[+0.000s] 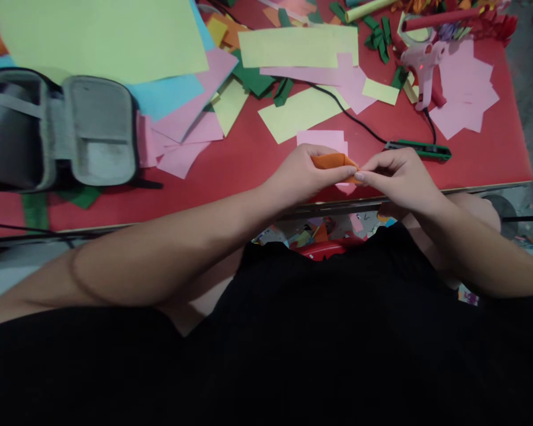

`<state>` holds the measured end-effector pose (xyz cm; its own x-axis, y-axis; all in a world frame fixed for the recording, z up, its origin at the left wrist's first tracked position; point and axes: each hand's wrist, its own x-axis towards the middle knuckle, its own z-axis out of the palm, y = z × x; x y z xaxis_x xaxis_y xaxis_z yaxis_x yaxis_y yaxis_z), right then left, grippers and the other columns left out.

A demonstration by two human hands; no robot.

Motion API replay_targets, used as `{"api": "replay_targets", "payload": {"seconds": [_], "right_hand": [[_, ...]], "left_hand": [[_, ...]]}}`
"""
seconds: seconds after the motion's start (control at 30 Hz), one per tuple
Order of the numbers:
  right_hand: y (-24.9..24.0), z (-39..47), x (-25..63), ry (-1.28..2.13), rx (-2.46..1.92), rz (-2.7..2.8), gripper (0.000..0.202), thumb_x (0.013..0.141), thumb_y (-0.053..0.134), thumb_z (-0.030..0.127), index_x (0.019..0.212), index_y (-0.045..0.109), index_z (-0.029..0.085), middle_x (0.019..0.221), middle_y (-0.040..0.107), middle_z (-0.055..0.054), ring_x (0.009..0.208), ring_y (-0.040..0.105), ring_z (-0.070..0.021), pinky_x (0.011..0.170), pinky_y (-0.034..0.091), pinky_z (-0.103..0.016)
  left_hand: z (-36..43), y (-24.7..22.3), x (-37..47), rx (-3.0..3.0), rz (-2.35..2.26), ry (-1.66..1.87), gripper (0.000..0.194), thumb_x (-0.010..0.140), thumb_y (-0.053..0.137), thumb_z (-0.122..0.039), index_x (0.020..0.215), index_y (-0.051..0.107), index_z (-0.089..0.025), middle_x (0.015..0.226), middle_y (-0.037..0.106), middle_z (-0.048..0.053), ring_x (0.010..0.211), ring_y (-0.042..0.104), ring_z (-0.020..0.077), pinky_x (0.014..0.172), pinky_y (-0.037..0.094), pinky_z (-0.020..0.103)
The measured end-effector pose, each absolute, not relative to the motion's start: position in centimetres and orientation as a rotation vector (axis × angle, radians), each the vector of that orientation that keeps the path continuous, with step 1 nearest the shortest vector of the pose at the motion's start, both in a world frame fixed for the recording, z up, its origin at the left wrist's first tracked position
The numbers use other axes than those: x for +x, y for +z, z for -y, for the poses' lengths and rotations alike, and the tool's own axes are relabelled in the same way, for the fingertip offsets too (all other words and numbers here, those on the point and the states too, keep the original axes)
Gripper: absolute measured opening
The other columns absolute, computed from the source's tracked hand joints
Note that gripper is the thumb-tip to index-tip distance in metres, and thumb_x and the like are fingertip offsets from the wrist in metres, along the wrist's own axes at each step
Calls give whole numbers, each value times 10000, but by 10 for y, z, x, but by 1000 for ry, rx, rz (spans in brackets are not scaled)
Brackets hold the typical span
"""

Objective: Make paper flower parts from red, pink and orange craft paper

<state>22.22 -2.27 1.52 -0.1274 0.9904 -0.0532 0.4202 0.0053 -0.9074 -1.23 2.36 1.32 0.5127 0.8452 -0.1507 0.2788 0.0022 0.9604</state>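
Orange folded paper (331, 161), centre frame: left hand (299, 171) gripping its body, nearly closed; right hand (397, 174) pinching its tip, best creasing slowly, edges aligned.

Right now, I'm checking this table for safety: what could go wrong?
The pink glue gun shows a red light and may be hot beside pink paper. The right hand could snag the black cord. The orange paper, pinched between it and the left hand, might crease.
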Motion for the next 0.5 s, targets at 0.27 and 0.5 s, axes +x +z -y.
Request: {"api": "replay_targets", "payload": {"seconds": [0.27, 0.5], "right_hand": [[21, 25, 219, 1130, -1443, 1643, 305, 857, 972, 515, 774, 877, 237, 745, 807, -44, 681, 665, -179, 614, 522, -344], [27, 24, 220, 1226, -1403, 1588, 253, 862, 959, 459, 750, 858, 256, 792, 832, -46, 720, 720, -194, 665, 579, -362]], "left_hand": [[-23, 8, -10, 1446, -922, 635, 276, 921, 886, -472, 984, 913, -204, 1052, 904, 92, 987, 793, 204, 894, 611, 333], [-32, 14, -16, 1525, -1015, 608, 298, 994, 793, -497, 892, 893, -236, 835, 812, 45, 789, 702, 174, 701, 526, 313]]}}
